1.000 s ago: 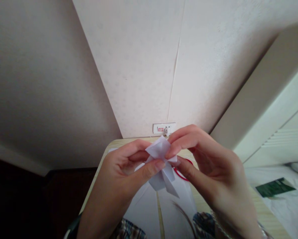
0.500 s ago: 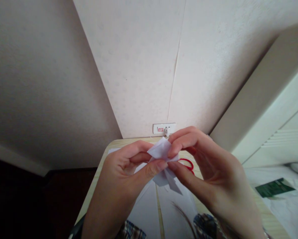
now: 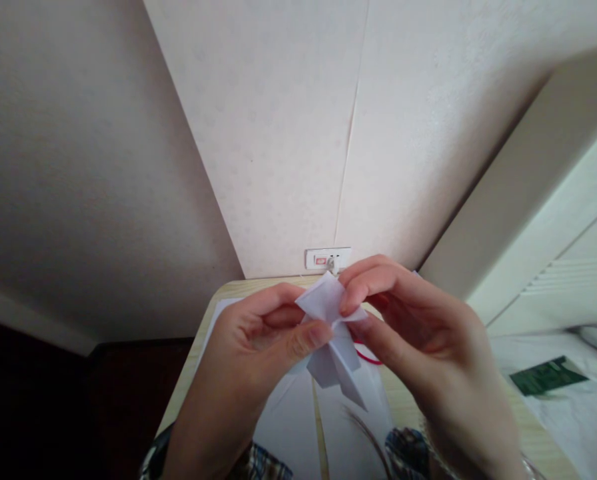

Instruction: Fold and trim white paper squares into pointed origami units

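Both of my hands hold a small folded white paper piece above a light wooden table. My left hand pinches its left side between thumb and forefinger. My right hand pinches its upper right part with curled fingers. Pointed flaps of the paper hang down below my fingers. Flat white paper sheets lie on the table under my hands. A red ring-shaped thing, mostly hidden behind my right hand, lies on the table.
A white wall socket sits on the wall just past the table's far edge. To the right is a white bed surface with a dark green card. Dark floor lies left of the table. Plaid fabric shows at the bottom.
The folded paper has shifted slightly in my fingers and its lower flaps hang a little lower. Both hands stay pinched on it in nearly the same place.
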`<action>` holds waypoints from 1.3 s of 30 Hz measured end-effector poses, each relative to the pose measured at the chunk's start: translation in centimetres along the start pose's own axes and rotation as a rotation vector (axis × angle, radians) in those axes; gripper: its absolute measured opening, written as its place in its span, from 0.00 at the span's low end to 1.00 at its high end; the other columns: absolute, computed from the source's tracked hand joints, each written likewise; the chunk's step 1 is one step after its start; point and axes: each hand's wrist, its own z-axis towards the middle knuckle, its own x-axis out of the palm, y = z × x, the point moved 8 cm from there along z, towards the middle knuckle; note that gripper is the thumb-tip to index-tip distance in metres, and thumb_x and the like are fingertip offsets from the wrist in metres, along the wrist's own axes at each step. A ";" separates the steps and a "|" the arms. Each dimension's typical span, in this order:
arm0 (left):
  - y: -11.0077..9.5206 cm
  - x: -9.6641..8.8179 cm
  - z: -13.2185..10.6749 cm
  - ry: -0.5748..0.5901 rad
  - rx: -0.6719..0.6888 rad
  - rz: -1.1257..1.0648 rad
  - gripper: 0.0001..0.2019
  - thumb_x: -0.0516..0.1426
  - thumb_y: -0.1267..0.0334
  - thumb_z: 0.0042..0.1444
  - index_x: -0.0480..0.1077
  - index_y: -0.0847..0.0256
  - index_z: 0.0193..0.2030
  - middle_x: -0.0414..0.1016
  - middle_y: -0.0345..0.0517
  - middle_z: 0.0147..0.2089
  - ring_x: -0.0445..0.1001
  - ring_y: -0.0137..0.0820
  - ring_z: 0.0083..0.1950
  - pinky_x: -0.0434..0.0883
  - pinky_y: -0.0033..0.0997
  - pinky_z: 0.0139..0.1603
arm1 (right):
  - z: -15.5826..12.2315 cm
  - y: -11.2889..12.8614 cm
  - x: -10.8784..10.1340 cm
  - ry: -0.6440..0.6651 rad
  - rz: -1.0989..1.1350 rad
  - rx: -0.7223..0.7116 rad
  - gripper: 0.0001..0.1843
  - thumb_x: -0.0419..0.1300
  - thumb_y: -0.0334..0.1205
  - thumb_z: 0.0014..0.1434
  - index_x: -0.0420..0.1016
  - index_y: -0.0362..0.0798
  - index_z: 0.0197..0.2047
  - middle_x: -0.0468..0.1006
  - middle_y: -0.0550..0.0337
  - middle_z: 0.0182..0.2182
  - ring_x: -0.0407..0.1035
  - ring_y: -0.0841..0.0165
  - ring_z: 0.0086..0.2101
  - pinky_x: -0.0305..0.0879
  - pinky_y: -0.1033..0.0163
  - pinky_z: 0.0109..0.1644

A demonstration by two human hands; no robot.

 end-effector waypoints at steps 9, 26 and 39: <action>-0.4 0.5 0.1 -0.020 -0.001 -0.012 0.04 0.71 0.63 0.47 0.83 0.55 0.31 0.85 0.39 0.29 0.79 0.27 0.28 0.77 0.23 0.36 | -0.2 0.0 0.3 0.067 0.060 0.016 0.09 0.61 0.28 0.63 0.73 0.51 0.33 0.73 0.65 0.36 0.70 0.73 0.36 0.68 0.66 0.43; -0.9 -0.3 -0.1 -0.129 0.069 0.226 0.05 0.71 0.65 0.46 0.81 0.60 0.28 0.84 0.41 0.28 0.81 0.31 0.32 0.74 0.22 0.33 | -0.1 -0.1 0.3 0.062 -0.054 0.013 0.09 0.61 0.26 0.59 0.71 0.51 0.33 0.74 0.64 0.34 0.70 0.71 0.36 0.65 0.66 0.36; -1.2 0.2 -0.4 -0.088 0.068 0.133 0.06 0.70 0.73 0.46 0.81 0.57 0.28 0.83 0.35 0.27 0.80 0.27 0.32 0.73 0.18 0.33 | -0.1 -0.4 -0.1 -0.031 -0.003 0.049 0.07 0.62 0.30 0.60 0.78 0.51 0.33 0.78 0.64 0.32 0.72 0.72 0.34 0.65 0.66 0.34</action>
